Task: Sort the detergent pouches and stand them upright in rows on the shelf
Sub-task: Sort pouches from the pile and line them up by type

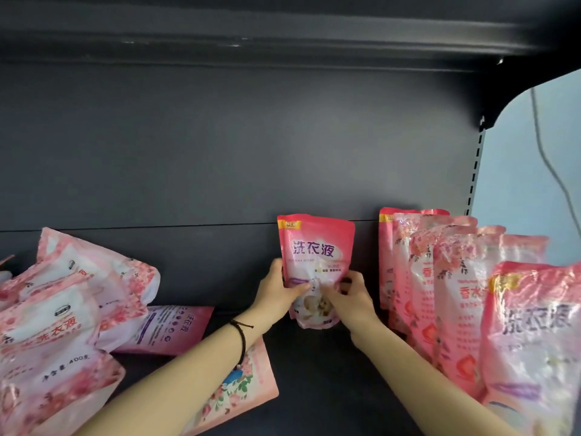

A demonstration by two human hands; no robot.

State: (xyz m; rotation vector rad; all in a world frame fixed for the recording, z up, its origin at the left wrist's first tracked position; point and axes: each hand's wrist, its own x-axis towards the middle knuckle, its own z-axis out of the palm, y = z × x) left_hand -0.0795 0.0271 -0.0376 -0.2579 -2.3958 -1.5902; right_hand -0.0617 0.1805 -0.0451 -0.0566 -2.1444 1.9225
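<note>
Now one pink pouch (314, 253) is held upright at the shelf (314, 382).
Its long axis is vertical; it stands left of the standing row (440, 278), a gap between. The left hand (276, 291) and right hand (350, 298) grip its lower half from either side, fingers curled round it, the right hand nearer the row.

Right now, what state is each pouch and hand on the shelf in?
Held pouch, upright, gripped at its lower half.
Left hand, gripping the held pouch.
Right hand, gripping the held pouch.
Right row of pouches, standing upright.
Left pile of pouches, lying jumbled.
Floral pouch, flat under the left forearm.
</note>
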